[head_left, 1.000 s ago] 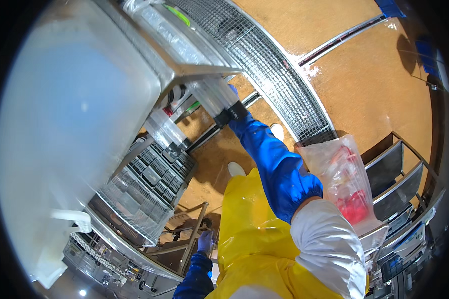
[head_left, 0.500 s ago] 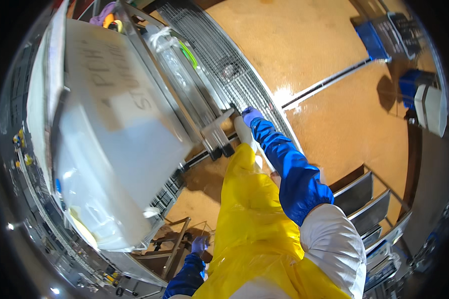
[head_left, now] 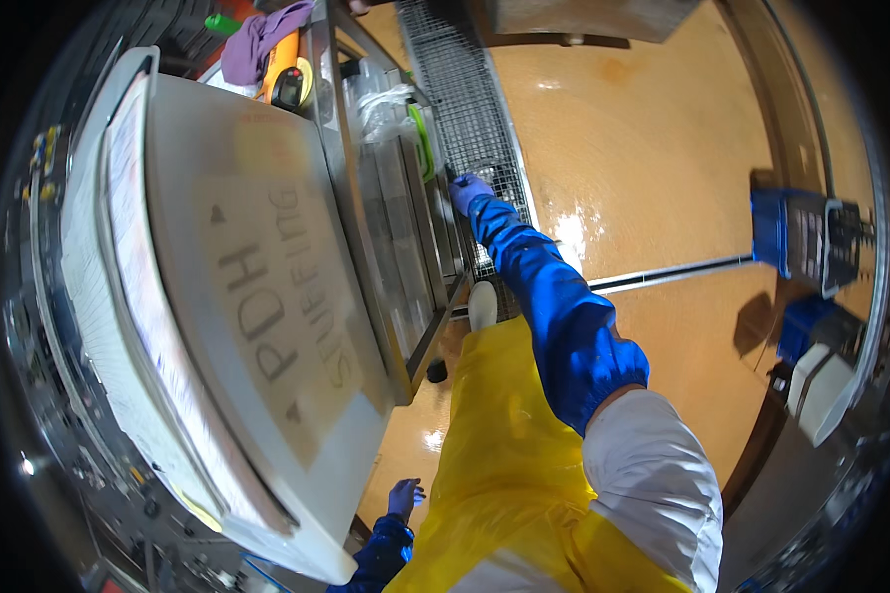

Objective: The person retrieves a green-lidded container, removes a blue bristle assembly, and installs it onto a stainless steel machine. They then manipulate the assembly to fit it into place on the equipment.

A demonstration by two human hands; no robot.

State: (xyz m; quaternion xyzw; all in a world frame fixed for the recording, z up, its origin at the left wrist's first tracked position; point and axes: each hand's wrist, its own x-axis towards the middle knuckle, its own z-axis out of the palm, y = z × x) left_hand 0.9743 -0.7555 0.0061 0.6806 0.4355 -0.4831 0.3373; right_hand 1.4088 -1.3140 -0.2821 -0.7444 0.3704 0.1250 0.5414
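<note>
My right hand (head_left: pixel 470 192), in a purple glove and blue sleeve, is stretched forward at the side of a metal-framed rack (head_left: pixel 346 188). Its fingers are closed against the rack's lower edge; whatever they hold is too small to make out. Clear plastic containers (head_left: pixel 398 227) and a bright green handle or strip (head_left: pixel 423 143) sit in the rack beside it. Down at the lower left, my left hand (head_left: pixel 403 499), gloved the same way, hangs below the corner of a large whitish panel (head_left: pixel 267 287) with dark lettering. Its fingers are loosely apart and hold nothing.
A floor grate (head_left: pixel 460 89) runs past the rack. Blue crates (head_left: pixel 769 229) stand at the right beyond a narrow floor channel (head_left: pixel 672 274). A purple cloth (head_left: pixel 257 44) and an orange-and-black device (head_left: pixel 285 79) lie at the rack's far end. My white boot (head_left: pixel 483 304) stands near its foot.
My view has turned, and the rack and lettered panel now stand more upright in it. My right hand stays by the rack's edge; my left hand's fingers show more clearly.
</note>
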